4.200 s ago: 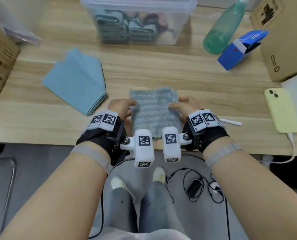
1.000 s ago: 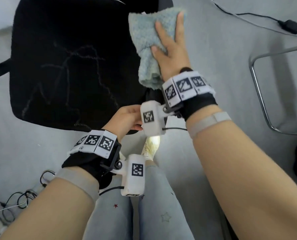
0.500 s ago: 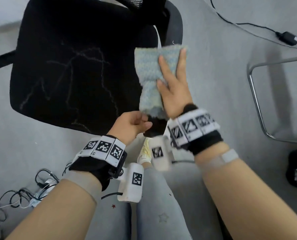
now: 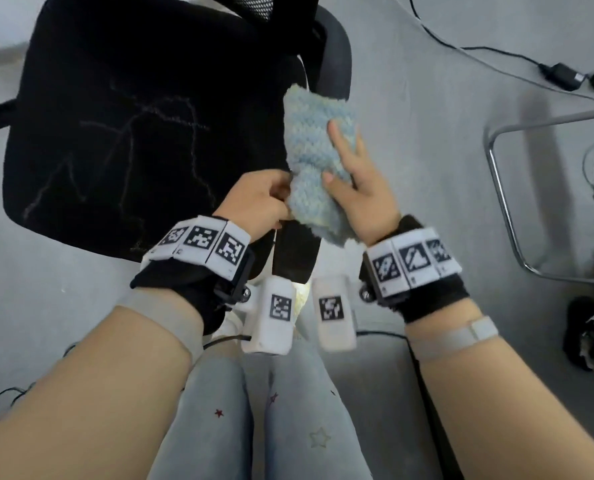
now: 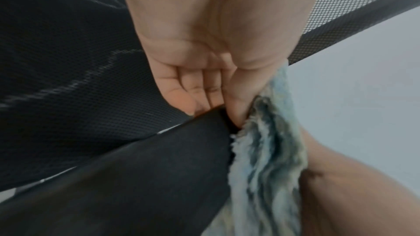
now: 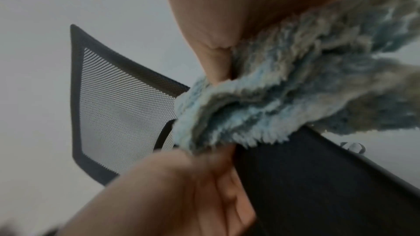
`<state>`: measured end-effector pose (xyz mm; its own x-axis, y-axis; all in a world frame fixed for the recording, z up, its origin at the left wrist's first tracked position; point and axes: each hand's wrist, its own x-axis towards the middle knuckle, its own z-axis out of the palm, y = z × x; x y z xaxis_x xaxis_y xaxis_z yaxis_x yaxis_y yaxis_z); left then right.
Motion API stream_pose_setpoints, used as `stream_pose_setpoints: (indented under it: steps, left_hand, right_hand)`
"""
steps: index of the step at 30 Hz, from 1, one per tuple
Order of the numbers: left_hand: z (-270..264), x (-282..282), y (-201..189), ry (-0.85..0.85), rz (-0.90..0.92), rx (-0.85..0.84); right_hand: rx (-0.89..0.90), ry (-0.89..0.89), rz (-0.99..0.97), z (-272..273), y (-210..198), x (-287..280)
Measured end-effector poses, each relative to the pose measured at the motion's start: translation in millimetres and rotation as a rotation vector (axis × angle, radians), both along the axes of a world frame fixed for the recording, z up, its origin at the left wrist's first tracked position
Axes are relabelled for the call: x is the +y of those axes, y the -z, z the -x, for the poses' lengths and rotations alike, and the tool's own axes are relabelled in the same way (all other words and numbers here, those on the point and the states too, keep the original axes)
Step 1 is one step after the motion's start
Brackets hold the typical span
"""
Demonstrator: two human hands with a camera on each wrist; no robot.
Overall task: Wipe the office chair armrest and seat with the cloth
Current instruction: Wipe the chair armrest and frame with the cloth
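A black office chair stands in front of me, its mesh seat (image 4: 115, 116) on the left. The black armrest (image 4: 297, 252) runs away from me along the seat's right side. A fluffy light-blue cloth (image 4: 312, 147) is draped over the armrest. My right hand (image 4: 354, 188) presses it down with straight fingers and the thumb on top. My left hand (image 4: 257, 202) is curled on the armrest's inner edge just beside the cloth. In the left wrist view its thumb (image 5: 236, 112) touches the cloth (image 5: 268, 159) above the armrest (image 5: 136, 177).
The chair's mesh backrest (image 6: 118, 110) rises behind the armrest. A chrome tube frame (image 4: 503, 202) stands on the grey floor to the right, with a cable and power adapter (image 4: 562, 77) behind it and a dark shoe (image 4: 590, 327) nearby. My jeans-clad legs (image 4: 254, 410) are below.
My right hand has slid the cloth along the armrest toward me until it meets my left hand. Four seconds ago both hands held the cloth flat on a wooden desk.
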<state>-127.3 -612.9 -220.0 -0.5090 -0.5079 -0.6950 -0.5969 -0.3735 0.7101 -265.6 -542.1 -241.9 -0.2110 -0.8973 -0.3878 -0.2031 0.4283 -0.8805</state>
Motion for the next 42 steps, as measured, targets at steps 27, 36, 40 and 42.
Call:
stream_pose_setpoints:
  steps: [27,36,40,42]
  left_hand:
    - [-41.6,37.0,6.1,-0.148,-0.157,0.038]
    - [-30.9,33.9,6.3,-0.072,-0.067,0.005]
    - [-27.5,35.6,6.7,-0.103,-0.09,-0.006]
    - [-28.1,37.0,6.6,-0.133,-0.104,0.008]
  right_hand:
    - [0.207,-0.046,-0.138,11.7,-15.2,-10.4]
    - [0.093,0.078,0.001,-38.1,-2.8,18.5]
    - [0.045,0.113,0.041,-61.2,-1.6,57.6]
    - [0.018,0.097,0.013,-71.9,-1.9,71.2]
